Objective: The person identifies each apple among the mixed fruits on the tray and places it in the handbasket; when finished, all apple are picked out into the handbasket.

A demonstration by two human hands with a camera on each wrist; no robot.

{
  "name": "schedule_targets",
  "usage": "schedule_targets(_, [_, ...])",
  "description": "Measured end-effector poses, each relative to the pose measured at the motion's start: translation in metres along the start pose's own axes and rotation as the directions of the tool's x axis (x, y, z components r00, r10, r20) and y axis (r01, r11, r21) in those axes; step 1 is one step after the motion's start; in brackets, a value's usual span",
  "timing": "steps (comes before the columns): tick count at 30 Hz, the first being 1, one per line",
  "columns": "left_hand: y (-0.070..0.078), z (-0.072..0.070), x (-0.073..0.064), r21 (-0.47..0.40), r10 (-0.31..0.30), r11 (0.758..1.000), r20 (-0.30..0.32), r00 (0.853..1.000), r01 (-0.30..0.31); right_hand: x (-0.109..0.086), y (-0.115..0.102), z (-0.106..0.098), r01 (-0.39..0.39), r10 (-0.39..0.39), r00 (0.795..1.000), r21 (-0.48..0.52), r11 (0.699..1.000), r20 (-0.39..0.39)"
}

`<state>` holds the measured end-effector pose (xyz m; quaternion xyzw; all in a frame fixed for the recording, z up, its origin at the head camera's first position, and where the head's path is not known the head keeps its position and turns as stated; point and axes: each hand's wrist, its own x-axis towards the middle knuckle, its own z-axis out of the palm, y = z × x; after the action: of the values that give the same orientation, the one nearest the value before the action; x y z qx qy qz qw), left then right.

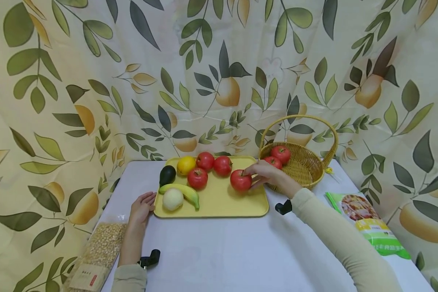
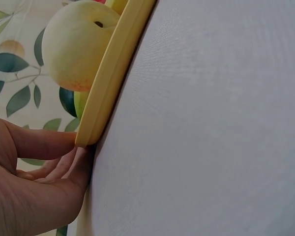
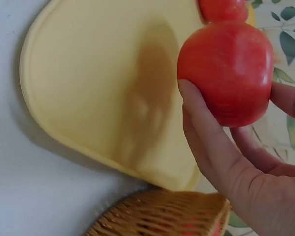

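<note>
My right hand grips a red apple between thumb and fingers. In the right wrist view this apple is held over the yellow tray, which bears its shadow. My left hand is at the tray's front left corner; the left wrist view shows its thumb against the rim, the other fingers partly hidden. Red apples, a lemon, an avocado, a banana and a pale round fruit lie on the tray's left and back.
A wicker basket with a tall handle stands right of the tray, with red apples inside. A green food packet lies at the right table edge. At the left edge is a bag of kernels. Patterned cloth hangs behind.
</note>
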<state>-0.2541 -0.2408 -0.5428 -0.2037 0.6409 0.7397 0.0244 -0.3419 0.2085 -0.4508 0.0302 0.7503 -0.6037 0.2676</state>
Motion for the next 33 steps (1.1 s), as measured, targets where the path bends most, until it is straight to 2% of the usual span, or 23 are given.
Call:
schedule_targets(7, [0.004, 0.001, 0.002, -0.003, 0.005, 1.0, 0.0, 1.0, -0.005, -0.014, -0.018, -0.019, 0.035, -0.034, 0.999, -0.037, 0.999, 0.036])
schedule_targets(18, [0.005, 0.001, 0.002, -0.011, 0.005, 1.0, 0.011, 1.0, -0.004, -0.034, -0.035, -0.049, 0.045, -0.046, 0.999, -0.047, 0.998, -0.006])
schedule_targets(27, [0.002, 0.001, 0.001, -0.008, -0.006, 1.0, 0.008, 1.0, 0.006, -0.043, -0.033, -0.072, 0.044, -0.045, 0.999, -0.053, 0.998, -0.018])
schedule_targets(33, [0.0, -0.001, 0.001, -0.008, 0.012, 1.0, 0.017, 1.0, -0.012, -0.05, -0.028, -0.087, 0.056, -0.056, 0.998, -0.109, 0.992, 0.003])
